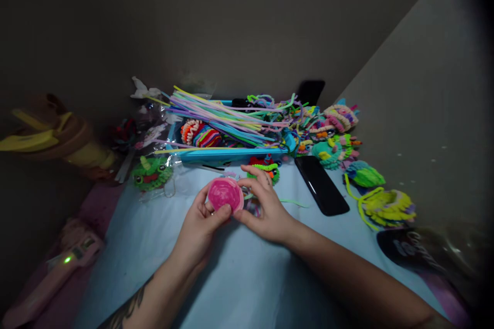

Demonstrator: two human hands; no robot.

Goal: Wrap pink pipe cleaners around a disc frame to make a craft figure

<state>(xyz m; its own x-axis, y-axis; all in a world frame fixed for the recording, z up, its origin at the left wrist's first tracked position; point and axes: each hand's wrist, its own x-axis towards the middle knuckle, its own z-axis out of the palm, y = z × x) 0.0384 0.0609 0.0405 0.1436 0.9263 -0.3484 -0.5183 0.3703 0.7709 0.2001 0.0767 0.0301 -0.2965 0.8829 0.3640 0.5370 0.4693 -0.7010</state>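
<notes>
A round pink piece (225, 195), deeper pink in the middle with a paler rim, is held up over the table; it looks like coiled fuzzy pipe cleaner. My left hand (200, 223) grips its left and lower side, thumb on the front. At the right rim, my right hand (264, 205) pinches it between thumb and index finger, the other fingers raised. Behind my right hand lie a green and red fuzzy figure (275, 174) and a thin pale green strand (293, 202). Part of what lies just under that hand is hidden.
A blue tray (231, 154) bears many pastel pipe cleaners (216, 113). Fuzzy figures crowd the right, beside a black phone (322, 185) and a yellow-green one (389, 208). At left are a green figure (152, 172), a pink glue gun (57, 277) with a lit green light, and a brown-yellow container (77, 139).
</notes>
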